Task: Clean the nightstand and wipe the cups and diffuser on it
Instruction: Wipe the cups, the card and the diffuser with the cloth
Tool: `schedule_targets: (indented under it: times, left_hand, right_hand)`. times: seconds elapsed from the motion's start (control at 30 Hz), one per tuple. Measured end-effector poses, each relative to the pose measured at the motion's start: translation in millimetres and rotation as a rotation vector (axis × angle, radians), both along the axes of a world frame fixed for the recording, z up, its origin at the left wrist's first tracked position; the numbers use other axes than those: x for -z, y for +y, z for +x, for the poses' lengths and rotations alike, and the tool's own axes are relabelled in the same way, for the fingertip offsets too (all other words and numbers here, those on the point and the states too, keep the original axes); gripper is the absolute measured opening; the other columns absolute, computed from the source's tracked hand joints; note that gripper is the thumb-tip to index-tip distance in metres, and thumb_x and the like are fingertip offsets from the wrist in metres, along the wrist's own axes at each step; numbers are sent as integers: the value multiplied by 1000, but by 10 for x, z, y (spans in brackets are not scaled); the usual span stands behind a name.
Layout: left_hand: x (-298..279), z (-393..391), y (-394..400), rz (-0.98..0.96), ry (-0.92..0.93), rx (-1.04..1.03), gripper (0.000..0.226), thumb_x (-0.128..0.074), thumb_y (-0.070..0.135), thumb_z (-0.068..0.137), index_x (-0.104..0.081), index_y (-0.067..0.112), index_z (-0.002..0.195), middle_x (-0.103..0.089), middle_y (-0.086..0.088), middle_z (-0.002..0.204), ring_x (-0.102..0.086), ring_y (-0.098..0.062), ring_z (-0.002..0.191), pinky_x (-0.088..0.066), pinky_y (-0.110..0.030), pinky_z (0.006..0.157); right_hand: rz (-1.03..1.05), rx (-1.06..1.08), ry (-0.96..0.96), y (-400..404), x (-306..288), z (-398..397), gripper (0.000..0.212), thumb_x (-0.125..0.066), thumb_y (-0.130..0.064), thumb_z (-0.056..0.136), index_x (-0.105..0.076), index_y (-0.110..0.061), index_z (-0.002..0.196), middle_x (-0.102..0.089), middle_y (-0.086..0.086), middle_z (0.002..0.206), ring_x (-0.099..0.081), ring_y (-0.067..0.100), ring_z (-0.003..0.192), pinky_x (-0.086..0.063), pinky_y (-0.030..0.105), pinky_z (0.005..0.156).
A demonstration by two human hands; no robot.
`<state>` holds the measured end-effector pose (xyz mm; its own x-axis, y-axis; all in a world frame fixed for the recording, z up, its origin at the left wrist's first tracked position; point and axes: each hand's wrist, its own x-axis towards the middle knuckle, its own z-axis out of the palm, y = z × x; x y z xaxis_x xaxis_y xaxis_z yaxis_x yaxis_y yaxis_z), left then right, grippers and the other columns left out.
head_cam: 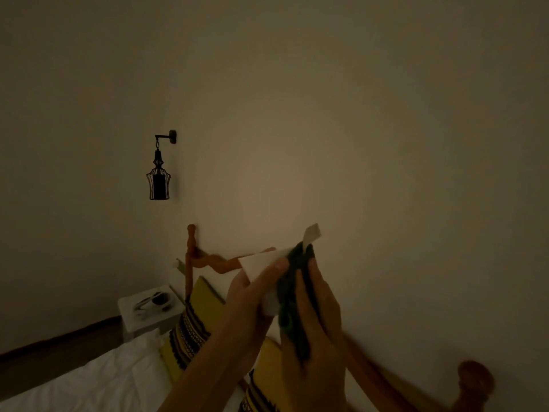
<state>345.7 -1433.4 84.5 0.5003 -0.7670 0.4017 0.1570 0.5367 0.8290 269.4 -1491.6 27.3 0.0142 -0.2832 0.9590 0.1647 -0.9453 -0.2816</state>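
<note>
I hold a white cup (261, 263) up in front of the wall, tilted on its side. My left hand (252, 295) grips it from below, thumb along its wall. My right hand (315, 310) presses a dark green cloth (292, 304) against the cup's right end, fingers curled round the cloth. A pale tag (312, 234) sticks up above the cloth. Far off at the lower left stands a small white nightstand (130, 319) with a dark cup (160, 298) and some pale items that are too dim to make out.
A bed with white sheets (98, 376) fills the lower left. Yellow patterned pillows (193, 325) lean on an orange wooden headboard (208, 260), whose post (475, 379) rises at the lower right. A black lantern lamp (159, 179) hangs on the wall. The room is dim.
</note>
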Motion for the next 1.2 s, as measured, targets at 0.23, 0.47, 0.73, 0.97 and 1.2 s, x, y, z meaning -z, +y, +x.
schedule_targets:
  times: [0.23, 0.47, 0.73, 0.97, 1.2]
  left_hand:
    - [-31, 1, -16, -47, 39, 74, 32, -74, 32, 77, -78, 14, 103, -74, -12, 107, -72, -26, 98, -59, -31, 77]
    - [156, 102, 50, -88, 117, 140, 23, -82, 28, 64, -81, 23, 86, -76, -4, 92, -75, -19, 84, -59, -30, 69]
    - [208, 213, 84, -46, 139, 231, 64, -99, 30, 43, -77, 14, 101, -75, -14, 102, -74, -28, 91, -61, -35, 69]
    - [235, 346, 115, -64, 241, 150, 46, -83, 26, 65, -72, 16, 108, -78, -8, 94, -76, -21, 86, -61, -32, 66]
    - [297, 265, 34, -69, 345, 171, 50, -78, 24, 77, -68, 15, 125, -66, -16, 129, -61, -36, 122, -46, -53, 105]
  right_hand:
    - [323, -228, 0, -1, -249, -80, 45, -57, -32, 96, -51, -22, 139, -48, -8, 148, -43, 1, 137, -45, 28, 109]
    - [329, -50, 94, -198, -229, -147, 45, -70, -11, 88, -61, -13, 132, -63, 4, 132, -61, 20, 120, -55, 36, 99]
    - [1013, -646, 140, -335, -177, -180, 37, -66, -40, 75, -72, -25, 109, -78, 3, 99, -74, 28, 91, -60, 48, 82]
    - [1133, -585, 203, -341, 21, -252, 69, -67, -45, 64, -63, -12, 124, -67, 16, 118, -64, 38, 107, -52, 51, 95]
    - [545, -307, 168, 62, 160, -192, 45, -66, -33, 88, -57, -35, 132, -64, -17, 128, -60, 10, 122, -51, 27, 96]
